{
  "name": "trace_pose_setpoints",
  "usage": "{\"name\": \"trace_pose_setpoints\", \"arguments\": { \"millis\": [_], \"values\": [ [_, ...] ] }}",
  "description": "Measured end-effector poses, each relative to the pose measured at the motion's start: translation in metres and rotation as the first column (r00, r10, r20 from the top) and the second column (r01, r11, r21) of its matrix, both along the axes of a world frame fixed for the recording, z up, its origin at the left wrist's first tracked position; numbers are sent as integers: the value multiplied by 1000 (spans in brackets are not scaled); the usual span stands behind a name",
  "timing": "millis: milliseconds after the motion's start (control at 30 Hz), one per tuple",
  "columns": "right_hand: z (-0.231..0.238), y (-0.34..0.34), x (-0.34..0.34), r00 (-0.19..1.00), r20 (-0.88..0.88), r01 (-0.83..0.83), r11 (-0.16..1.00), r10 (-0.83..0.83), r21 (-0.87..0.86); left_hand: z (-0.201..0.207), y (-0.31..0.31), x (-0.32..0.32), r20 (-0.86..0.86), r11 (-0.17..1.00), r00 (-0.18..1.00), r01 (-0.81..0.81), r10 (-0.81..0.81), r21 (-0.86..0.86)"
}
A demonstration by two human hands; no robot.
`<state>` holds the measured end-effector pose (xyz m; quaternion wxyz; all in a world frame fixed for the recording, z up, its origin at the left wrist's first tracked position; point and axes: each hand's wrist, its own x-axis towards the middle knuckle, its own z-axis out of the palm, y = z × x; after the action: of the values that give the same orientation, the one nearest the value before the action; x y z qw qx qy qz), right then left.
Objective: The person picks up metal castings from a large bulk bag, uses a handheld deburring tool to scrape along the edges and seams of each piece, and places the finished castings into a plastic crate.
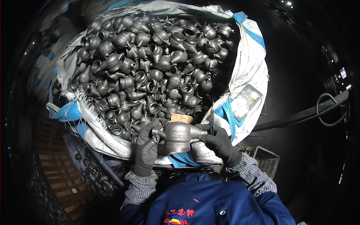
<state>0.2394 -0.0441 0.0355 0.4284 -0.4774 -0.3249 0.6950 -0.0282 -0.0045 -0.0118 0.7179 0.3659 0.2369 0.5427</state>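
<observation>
Dull grey metal forms the round-bellied, narrow-ended casting (177,135).

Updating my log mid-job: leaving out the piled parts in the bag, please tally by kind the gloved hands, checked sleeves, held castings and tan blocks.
Gloved hands: 2 (left hand, right hand)
Checked sleeves: 2
Held metal casting: 1
Tan block: 1
Total: 6

Beyond the grip, a big open white sack (250,69) with blue straps (69,111) carries heaped grey metal castings (155,76), lying at all angles; right of the grip, a grey rectangular patch (243,100) sits on its outer wall.
</observation>
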Motion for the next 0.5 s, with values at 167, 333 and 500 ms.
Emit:
{"name": "trace_pose_setpoints", "arguments": {
  "millis": [167, 333, 500],
  "values": [
    [19, 5, -8, 991, 133, -11, 995, -2, 97, -22, 0, -5, 100, 989, 995, 26, -12, -148],
    [20, -5, -22, 979, 182, -119, 979, 89, 165, -50, -3, -11, 337, 930, 941, 99, 28, -354],
    [29, -7, -34, 994, 71, -90, 996, 88, 25, -84, -8, -14, 433, 834, 885, 103, 172, -542]
  ]
}}
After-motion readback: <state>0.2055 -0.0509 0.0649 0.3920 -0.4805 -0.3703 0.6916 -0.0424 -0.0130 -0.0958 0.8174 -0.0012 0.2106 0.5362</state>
